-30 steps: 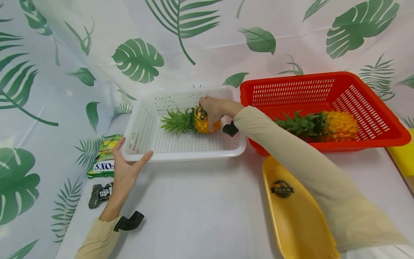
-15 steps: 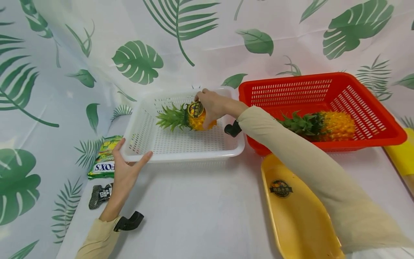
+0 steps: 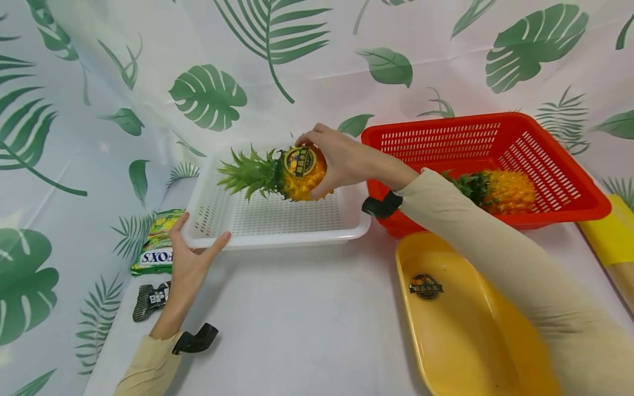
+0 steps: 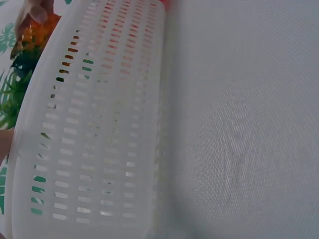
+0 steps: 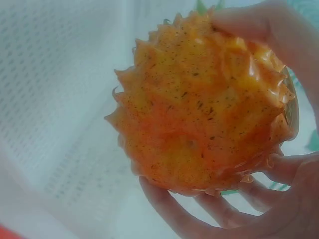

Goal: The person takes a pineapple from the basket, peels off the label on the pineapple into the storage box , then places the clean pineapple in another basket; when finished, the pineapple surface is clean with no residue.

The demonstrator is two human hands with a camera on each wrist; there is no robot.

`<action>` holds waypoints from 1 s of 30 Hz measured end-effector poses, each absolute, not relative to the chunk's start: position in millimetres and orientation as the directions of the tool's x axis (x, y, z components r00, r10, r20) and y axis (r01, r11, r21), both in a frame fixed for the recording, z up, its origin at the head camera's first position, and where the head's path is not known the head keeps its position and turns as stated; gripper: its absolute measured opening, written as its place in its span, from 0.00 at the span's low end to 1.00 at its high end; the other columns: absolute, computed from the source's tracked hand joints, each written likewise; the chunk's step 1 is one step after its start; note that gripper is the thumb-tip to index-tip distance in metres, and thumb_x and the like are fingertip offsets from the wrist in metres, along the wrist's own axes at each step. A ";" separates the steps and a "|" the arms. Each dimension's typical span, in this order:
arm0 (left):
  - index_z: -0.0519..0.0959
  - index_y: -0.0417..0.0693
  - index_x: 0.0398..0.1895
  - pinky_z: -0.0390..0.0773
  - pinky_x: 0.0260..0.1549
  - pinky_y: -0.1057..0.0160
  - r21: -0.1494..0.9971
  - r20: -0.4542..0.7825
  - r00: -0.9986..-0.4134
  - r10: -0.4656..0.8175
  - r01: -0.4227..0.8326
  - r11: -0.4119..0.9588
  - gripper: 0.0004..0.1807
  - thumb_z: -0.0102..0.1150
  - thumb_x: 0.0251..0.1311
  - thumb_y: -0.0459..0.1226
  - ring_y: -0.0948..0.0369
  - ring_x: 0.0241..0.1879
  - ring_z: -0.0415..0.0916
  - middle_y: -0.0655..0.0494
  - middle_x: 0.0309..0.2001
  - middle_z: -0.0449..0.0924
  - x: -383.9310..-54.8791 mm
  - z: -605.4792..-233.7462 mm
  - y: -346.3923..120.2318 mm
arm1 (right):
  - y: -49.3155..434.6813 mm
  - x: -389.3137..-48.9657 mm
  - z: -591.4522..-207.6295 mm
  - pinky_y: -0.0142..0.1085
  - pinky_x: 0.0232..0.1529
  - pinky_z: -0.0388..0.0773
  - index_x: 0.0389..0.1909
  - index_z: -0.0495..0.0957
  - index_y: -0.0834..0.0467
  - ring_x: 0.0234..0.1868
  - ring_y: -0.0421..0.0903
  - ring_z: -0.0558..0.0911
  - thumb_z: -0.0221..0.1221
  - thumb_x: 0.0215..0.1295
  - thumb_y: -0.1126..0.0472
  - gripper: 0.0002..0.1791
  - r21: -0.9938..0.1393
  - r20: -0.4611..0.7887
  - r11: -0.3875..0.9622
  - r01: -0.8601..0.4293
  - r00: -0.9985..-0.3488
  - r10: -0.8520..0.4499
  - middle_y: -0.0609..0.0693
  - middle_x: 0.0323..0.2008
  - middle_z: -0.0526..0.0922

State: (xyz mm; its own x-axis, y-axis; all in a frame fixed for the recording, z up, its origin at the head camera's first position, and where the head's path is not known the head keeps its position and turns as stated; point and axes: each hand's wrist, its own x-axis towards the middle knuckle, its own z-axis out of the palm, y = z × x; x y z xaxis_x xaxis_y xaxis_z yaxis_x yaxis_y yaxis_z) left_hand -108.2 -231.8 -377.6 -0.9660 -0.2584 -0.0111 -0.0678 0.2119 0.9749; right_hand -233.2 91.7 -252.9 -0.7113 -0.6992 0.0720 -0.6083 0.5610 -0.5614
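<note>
My right hand (image 3: pixel 339 159) grips a pineapple (image 3: pixel 297 184) around its body, over the white basket (image 3: pixel 292 238). The fruit lies sideways, its green crown pointing left, and a round black-and-gold label faces up. Seen in the right wrist view, the orange spiky base of the pineapple (image 5: pixel 194 109) sits between thumb and curled fingers. At the basket's front left corner my left hand (image 3: pixel 190 264) holds the rim between thumb and fingers. The left wrist view shows the basket's slotted side wall (image 4: pixel 99 129), with little of that hand visible.
Right of the white basket stands a red basket (image 3: pixel 436 137) holding another pineapple (image 3: pixel 507 192). A yellow tray (image 3: pixel 451 324) lies in front of it, partly under my right sleeve. At left are a FOX'S candy bag (image 3: pixel 156 250) and a small black packet (image 3: pixel 148 301).
My right hand has lifted the pineapple from the white basket's floor, bringing it up and slightly left, label turned upward. The left hand stays at the basket corner.
</note>
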 end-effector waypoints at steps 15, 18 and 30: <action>0.43 0.53 0.84 0.76 0.50 0.76 0.970 0.011 -0.962 -0.271 -0.055 0.235 0.52 0.67 0.67 0.31 0.53 0.63 0.68 0.43 0.73 0.59 -108.5 -379.6 -235.6 | 125.3 -147.8 -245.8 0.45 0.55 0.84 0.68 0.71 0.60 0.59 0.49 0.76 0.81 0.48 0.54 0.46 -0.587 0.215 0.415 -0.695 -0.628 -0.748 0.53 0.59 0.72; 0.42 0.50 0.83 0.76 0.54 0.74 0.972 0.027 -0.966 -0.258 -0.035 0.234 0.51 0.65 0.67 0.27 0.49 0.67 0.67 0.41 0.75 0.58 -108.3 -380.5 -235.9 | 130.7 -133.5 -250.3 0.43 0.55 0.84 0.68 0.72 0.58 0.59 0.47 0.76 0.82 0.47 0.55 0.46 -0.610 0.199 0.405 -0.681 -0.627 -0.753 0.51 0.60 0.73; 0.42 0.53 0.84 0.76 0.50 0.77 0.975 0.034 -0.967 -0.252 -0.024 0.222 0.53 0.70 0.67 0.35 0.44 0.68 0.69 0.42 0.75 0.60 -108.5 -381.7 -233.0 | 152.9 -100.3 -284.3 0.38 0.52 0.84 0.66 0.72 0.52 0.56 0.43 0.76 0.79 0.46 0.55 0.44 -0.695 0.117 0.383 -0.608 -0.621 -0.775 0.45 0.58 0.72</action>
